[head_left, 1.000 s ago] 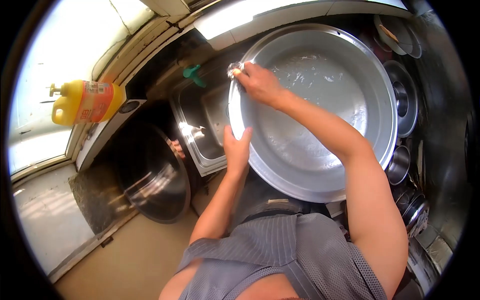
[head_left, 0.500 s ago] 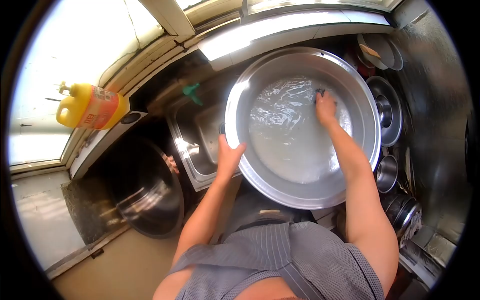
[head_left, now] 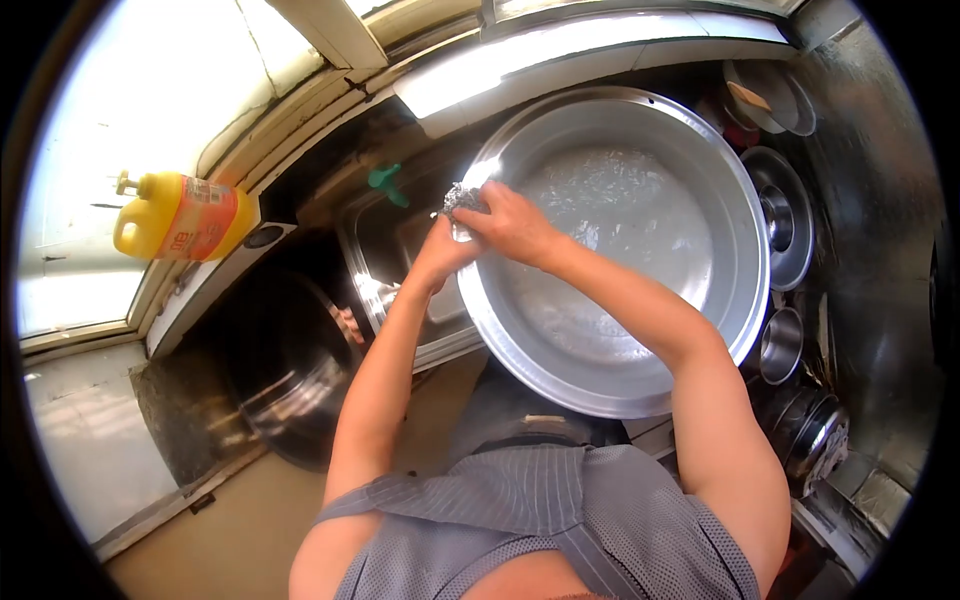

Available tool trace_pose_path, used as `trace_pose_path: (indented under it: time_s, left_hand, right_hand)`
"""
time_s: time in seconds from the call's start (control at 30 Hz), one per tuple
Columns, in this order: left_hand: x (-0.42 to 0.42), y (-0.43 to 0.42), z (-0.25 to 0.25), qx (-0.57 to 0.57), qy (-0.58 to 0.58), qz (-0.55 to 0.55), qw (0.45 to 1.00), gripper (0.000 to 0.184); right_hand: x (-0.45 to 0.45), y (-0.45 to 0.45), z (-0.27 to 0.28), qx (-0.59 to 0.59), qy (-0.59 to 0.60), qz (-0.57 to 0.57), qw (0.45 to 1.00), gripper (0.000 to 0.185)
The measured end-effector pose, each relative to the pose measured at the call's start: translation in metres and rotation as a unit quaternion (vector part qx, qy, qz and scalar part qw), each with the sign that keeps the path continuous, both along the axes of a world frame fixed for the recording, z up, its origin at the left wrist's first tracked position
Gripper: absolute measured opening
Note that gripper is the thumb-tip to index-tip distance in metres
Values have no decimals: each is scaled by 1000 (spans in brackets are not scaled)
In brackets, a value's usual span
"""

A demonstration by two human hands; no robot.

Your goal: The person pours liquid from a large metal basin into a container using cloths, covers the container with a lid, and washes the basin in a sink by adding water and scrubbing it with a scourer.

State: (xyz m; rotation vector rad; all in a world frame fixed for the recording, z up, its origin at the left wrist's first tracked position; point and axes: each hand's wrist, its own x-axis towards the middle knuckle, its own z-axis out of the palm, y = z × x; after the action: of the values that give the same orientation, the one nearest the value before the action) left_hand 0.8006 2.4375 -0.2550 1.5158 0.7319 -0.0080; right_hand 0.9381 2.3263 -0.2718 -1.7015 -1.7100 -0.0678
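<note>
A large metal basin (head_left: 610, 395) holds shallow, cloudy water with ripples across it. My right hand (head_left: 510, 225) is closed on a silvery steel wool scrubber (head_left: 462, 200) and presses it to the basin's left rim. Just below the scrubber, my left hand (head_left: 445, 250) is closed at the same rim, close against the right fingers; its fingertips are partly hidden. Behind the hands is a stainless steel sink (head_left: 385, 240), which the basin partly overlaps.
A green tap handle (head_left: 385, 182) rises behind the sink. On the left ledge stands a yellow pump bottle (head_left: 185, 215). A large dark metal bowl (head_left: 290, 390) leans at lower left. Metal bowls (head_left: 785, 215) and a small pot (head_left: 780, 345) line the right side.
My right hand has come out of the water and moved left to the rim with the scrubber. My left hand has shifted slightly up along the rim. The basin has moved a little.
</note>
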Motion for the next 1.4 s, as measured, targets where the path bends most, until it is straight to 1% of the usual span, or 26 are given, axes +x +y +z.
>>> trace_pose_path:
  time_s: [0.07, 0.13, 0.23, 0.33, 0.4, 0.53, 0.6, 0.67, 0.73, 0.77, 0.8, 0.83, 0.87, 0.9, 0.93, 0.97, 1.0, 1.07, 1.1, 1.13, 1.17, 1.2, 1.23, 1.27, 1.33, 1.4]
  left_hand:
    - [10, 8, 7, -9, 3, -8, 1000, 41]
    - [19, 2, 3, 11, -57, 55, 997, 30]
    - [14, 6, -33, 105, -37, 68, 991, 31]
    - [1, -14, -16, 110, -69, 85, 988, 33]
    - [-13, -28, -17, 94, -58, 110, 988, 32]
    - [-39, -67, -15, 79, -45, 197, 976, 31]
    - [-57, -94, -22, 70, -68, 235, 967, 30]
    - [-73, -128, -6, 45, -49, 278, 958, 31]
    - [-83, -160, -1, 8, -76, 315, 946, 32]
    - [-89, -170, -1, 2, -71, 296, 953, 31]
    - [-94, -179, -5, -9, -86, 284, 955, 31]
    - [-97, -180, 8, -74, -38, 253, 964, 32]
    - [-100, -181, 22, -139, 11, 219, 966, 32]
    - [-101, -180, 12, -126, -20, 221, 967, 35]
    - [-95, -167, 22, -98, 12, 217, 971, 37]
    - [-90, -149, -2, -70, -48, 241, 967, 39]
    - [-76, -127, 8, -71, -43, 242, 967, 40]
    - [-53, -75, -4, -33, -46, 208, 977, 42]
    - [-38, -49, -7, -2, -47, 156, 987, 39]
    - [-22, -31, -14, 1, -39, 149, 988, 37]
    - [-7, -19, -12, 25, -24, 138, 990, 36]
    - [2, -7, -20, 27, -68, 83, 994, 35]
    - [5, -3, -16, 8, -67, 59, 996, 35]
    - [8, -1, -12, -11, -67, 33, 997, 34]
    - [-4, -12, -23, 24, -67, 95, 993, 35]
    - [-25, -30, -29, 42, -93, 127, 987, 38]
  right_hand:
    - [15, 11, -4, -2, -16, -24, 1000, 29]
    - [43, 22, -11, 18, -47, -95, 994, 29]
    - [101, 28, -23, -12, -90, -197, 976, 20]
    - [157, 19, -26, -81, -105, -322, 937, 12]
    - [197, -6, -31, -90, -140, -393, 904, 12]
    - [231, -80, -12, -155, -63, -514, 841, 20]
    - [221, -116, -7, -138, -21, -542, 828, 29]
    - [193, -149, -7, -98, -35, -485, 868, 33]
    - [162, -171, -26, -149, -16, -433, 889, 34]
    - [146, -172, -42, -153, -10, -424, 892, 34]
    - [137, -169, -56, -232, 14, -429, 873, 32]
    - [134, -162, -67, -305, 35, -431, 849, 31]
    - [129, -150, -74, -302, 36, -424, 853, 31]
    - [120, -135, -85, -285, 52, -404, 867, 30]
    - [111, -121, -89, -269, 68, -386, 880, 30]
    - [103, -105, -90, -213, 110, -325, 915, 30]
    - [91, -88, -89, -157, 153, -261, 940, 31]
    - [60, -59, -51, -102, 197, -212, 952, 30]
    - [47, -47, -36, -61, 185, -199, 960, 31]
    - [33, -38, -23, -21, 174, -186, 967, 33]
    - [20, -31, -8, -23, 174, -186, 967, 33]
    - [10, -24, 9, -28, 108, -173, 979, 34]
    - [3, -17, 17, -33, 40, -160, 986, 35]
    - [0, -10, 13, -32, 37, -162, 986, 35]
    - [0, 4, -3, -9, -24, -105, 994, 39]
    - [12, 16, -9, 0, -35, -100, 994, 38]
